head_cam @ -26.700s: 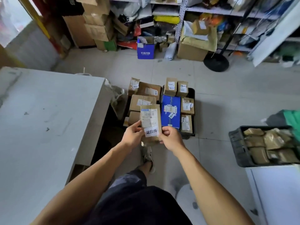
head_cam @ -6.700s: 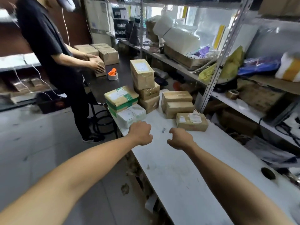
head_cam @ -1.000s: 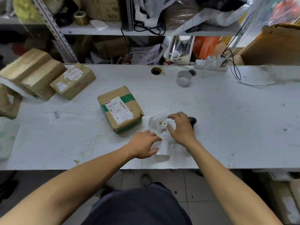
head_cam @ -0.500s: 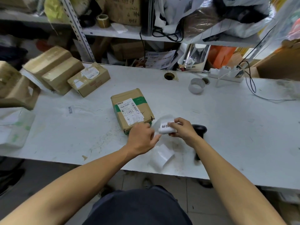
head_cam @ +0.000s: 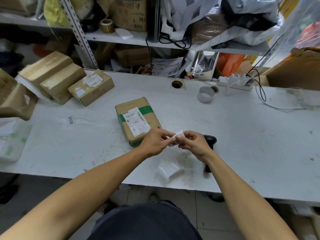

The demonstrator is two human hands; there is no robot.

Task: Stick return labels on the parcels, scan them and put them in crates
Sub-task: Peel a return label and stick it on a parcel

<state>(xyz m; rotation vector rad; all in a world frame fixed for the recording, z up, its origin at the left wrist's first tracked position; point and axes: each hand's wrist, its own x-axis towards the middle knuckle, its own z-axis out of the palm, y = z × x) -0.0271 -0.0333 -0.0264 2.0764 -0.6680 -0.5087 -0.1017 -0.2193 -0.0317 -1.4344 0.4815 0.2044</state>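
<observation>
Both hands, left hand (head_cam: 153, 142) and right hand (head_cam: 194, 144), pinch a curled white return label (head_cam: 176, 141) between them just in front of a green-taped parcel (head_cam: 136, 118), its print partly hidden by fingers, while the right wrist half-covers a black scanner (head_cam: 209, 141).

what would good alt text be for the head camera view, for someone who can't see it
Two hands, left hand and right hand, pinch a small white return label above a white table, just in front of a brown parcel with green tape. A black scanner lies behind the right hand, more cardboard parcels sit at far left, and cluttered shelves stand behind.
</observation>
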